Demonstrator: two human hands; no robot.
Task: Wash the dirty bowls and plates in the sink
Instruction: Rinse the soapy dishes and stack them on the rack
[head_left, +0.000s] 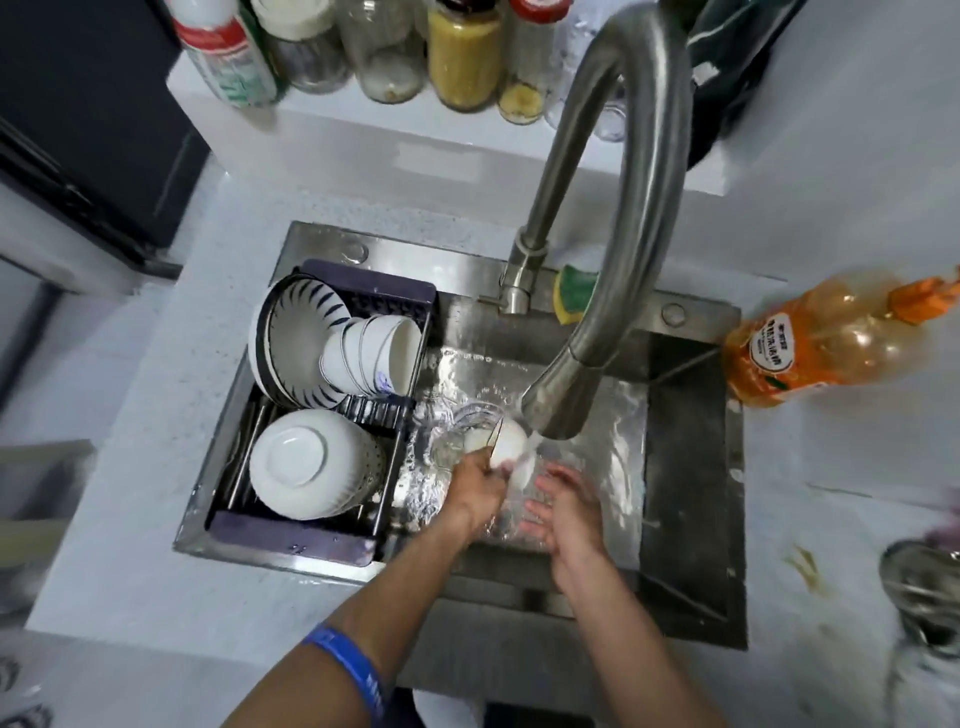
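Bowl (506, 441) — small, white, wet — in left hand's (475, 486) grip; right hand (563, 501) loose.

The sink (685, 519) is split: its left part is filled by a drain rack (332, 540) that spans it from far rim to near rim. In the rack, an upturned bowl (306, 462) sits near; a striped plate (291, 343) on edge and small bowls (374, 358) on their sides sit far. The basin's right part is open water and bare steel, widest along the dark right wall. The faucet (613, 218) arches over the middle, its spout low above the left hand (478, 488) and the white bowl (506, 441) it grips; the right hand (566, 504) is just beside. A glass (457, 426) lies between rack and spout. A sponge (574, 293) sits on the far rim, an orange bottle (826, 343) on the right counter.
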